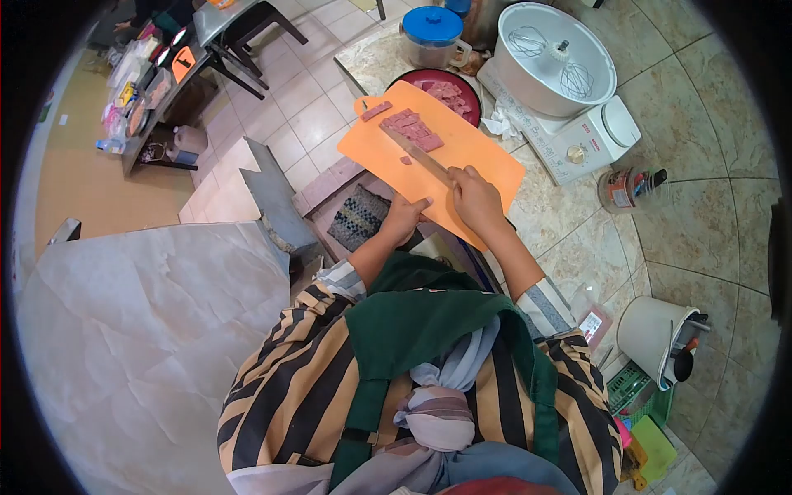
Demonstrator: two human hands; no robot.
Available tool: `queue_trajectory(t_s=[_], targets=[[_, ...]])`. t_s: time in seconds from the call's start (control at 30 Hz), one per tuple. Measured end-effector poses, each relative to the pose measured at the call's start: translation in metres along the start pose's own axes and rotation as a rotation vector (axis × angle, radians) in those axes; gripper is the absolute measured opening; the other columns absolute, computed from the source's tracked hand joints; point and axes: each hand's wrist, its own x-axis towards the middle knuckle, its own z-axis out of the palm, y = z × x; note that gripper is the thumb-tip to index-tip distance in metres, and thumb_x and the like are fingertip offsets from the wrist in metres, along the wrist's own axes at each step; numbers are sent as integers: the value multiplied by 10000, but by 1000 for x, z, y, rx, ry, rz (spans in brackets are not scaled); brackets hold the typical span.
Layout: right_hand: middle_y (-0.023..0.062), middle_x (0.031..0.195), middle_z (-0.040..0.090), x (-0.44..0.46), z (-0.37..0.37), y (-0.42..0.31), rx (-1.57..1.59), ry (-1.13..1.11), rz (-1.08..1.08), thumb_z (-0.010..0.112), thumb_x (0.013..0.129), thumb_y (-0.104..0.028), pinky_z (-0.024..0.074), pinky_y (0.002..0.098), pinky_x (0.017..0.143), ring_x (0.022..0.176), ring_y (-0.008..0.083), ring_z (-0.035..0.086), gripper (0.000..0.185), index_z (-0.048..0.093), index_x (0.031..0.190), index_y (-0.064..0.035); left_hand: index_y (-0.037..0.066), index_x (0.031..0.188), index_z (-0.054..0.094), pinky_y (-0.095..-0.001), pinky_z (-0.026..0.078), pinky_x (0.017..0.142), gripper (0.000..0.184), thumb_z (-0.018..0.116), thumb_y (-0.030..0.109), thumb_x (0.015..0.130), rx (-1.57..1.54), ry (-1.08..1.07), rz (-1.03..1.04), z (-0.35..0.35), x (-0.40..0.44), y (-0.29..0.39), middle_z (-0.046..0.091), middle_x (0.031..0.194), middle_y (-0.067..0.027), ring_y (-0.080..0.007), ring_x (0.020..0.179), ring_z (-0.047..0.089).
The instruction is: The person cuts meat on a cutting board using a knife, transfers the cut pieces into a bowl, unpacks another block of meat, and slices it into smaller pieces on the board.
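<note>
An orange cutting board (483, 169) is held tilted over the counter edge. My left hand (403, 219) grips its near left edge, thumb on top. My right hand (476, 198) is closed round the handle of a knife (425, 162), whose blade lies against the cut pink meat (417, 130) on the board. A separate strip of meat (376, 110) lies near the board's handle hole, and a small bit rests on the near side of the blade. Just beyond the board, a dark red plate (472, 97) holds more meat pieces.
A stand mixer (577, 140) with a white bowl (536, 21) stands at the back right. Near it are a blue-lidded jug (433, 41) and a jar (619, 190). A white bucket (652, 330) with utensils is at right. A large pale surface (148, 346) fills the lower left.
</note>
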Motion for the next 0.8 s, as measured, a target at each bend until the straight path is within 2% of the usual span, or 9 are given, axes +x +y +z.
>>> queue_trajectory(t_s=[0.17,0.47,0.53,0.67,0.8], targets=[[162,958,623,14,-1,14,-33,32,-12,543,843,-98,531,463,694,745,363,648,278,642,1102,-81,3,1289,444,-283,592,642,402,565,-9,906,34,-7,-22,-8,6,-9,615,1135,-105,-208,897,682],[187,1044,624,53,-3,45,-85,65,-1,524,858,-117,532,472,736,805,379,656,282,637,1113,-80,-14,1288,441,-310,608,685,409,563,-15,898,5,-40,-34,-2,-6,11,612,1169,-125,-223,941,680],[151,1050,633,60,-8,45,-164,18,89,513,868,-96,519,470,753,873,365,649,303,634,1144,-75,-12,1287,444,-312,609,689,406,562,-14,898,8,-39,-33,-5,-5,10,613,1172,-126,-224,944,681],[169,1058,631,65,-18,32,-174,37,139,507,866,-95,512,481,768,900,384,642,300,632,1137,-66,-8,1284,452,-320,610,690,400,558,-12,899,-30,-62,-36,-5,-6,12,618,1169,-129,-228,930,686],[185,1063,623,45,-18,1,-39,65,115,503,876,-96,506,490,775,900,401,634,294,622,1141,-57,-12,1275,463,-325,611,694,388,558,-10,899,-14,-57,-45,-7,-3,12,623,1153,-126,-230,918,689]])
